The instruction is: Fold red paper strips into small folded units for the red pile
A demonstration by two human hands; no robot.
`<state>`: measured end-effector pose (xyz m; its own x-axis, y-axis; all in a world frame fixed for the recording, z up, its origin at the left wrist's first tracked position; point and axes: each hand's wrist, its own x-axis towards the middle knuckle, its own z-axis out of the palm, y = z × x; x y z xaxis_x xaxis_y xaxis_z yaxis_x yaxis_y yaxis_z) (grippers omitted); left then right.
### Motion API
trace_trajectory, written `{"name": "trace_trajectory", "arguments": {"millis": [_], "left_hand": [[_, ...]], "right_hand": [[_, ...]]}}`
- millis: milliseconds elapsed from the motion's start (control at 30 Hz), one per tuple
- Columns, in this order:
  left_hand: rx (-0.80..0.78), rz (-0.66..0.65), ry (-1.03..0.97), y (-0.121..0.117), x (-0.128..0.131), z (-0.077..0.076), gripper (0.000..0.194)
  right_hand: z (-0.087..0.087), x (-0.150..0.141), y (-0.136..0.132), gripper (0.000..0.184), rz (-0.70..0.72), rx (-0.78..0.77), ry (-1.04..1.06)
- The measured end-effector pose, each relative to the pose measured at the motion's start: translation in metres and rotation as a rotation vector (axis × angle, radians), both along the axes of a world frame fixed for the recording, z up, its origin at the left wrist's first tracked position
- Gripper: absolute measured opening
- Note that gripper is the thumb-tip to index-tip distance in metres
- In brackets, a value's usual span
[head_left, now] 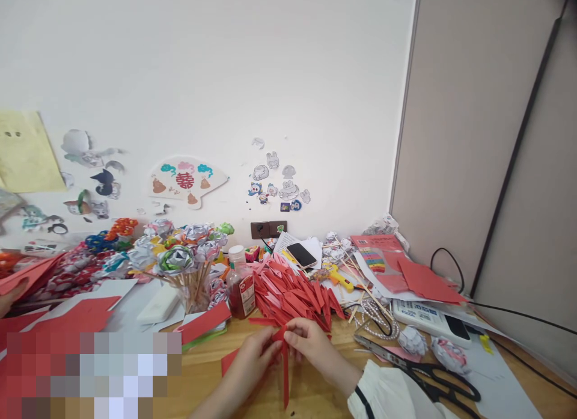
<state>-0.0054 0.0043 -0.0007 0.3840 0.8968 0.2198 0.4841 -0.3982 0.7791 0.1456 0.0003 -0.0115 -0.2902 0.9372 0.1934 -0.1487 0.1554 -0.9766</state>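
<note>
Between my two hands, over the wooden table, is a narrow folded strip of red paper (pixel 285 377) that hangs downward. My left hand (pixel 264 347) pinches its upper end from the left. From the right, the thumb and fingers of my right hand (pixel 304 339) close on the same end. Just beyond my hands lies a big heap of folded red paper pieces (pixel 293 290), some of them pink. Part of a red sheet shows beside my left wrist. How the strip is folded at the top is hidden by my fingers.
Black-handled scissors (pixel 424 371) lie at the right, near crumpled paper balls (pixel 412 341). A glass bottle (pixel 240 290) stands left of the heap, by a cup of sticks and paper flowers (pixel 180 259). A phone (pixel 302 255) and yellow glue gun (pixel 340 278) lie behind. Another person's hand (pixel 11 297) holds red paper at far left.
</note>
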Motion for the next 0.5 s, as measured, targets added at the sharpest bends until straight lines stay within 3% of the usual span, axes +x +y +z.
{"name": "trace_trajectory", "arguments": {"millis": [200,500], "left_hand": [[0.074,0.048,0.088,-0.001,-0.002,0.004,0.019],[0.139,0.094,-0.027,-0.006,0.0,0.011,0.023]], "right_hand": [[0.006,0.001,-0.003,0.033,0.011,0.001,0.033],[0.011,0.003,-0.006,0.033,0.047,-0.029,0.056]]}}
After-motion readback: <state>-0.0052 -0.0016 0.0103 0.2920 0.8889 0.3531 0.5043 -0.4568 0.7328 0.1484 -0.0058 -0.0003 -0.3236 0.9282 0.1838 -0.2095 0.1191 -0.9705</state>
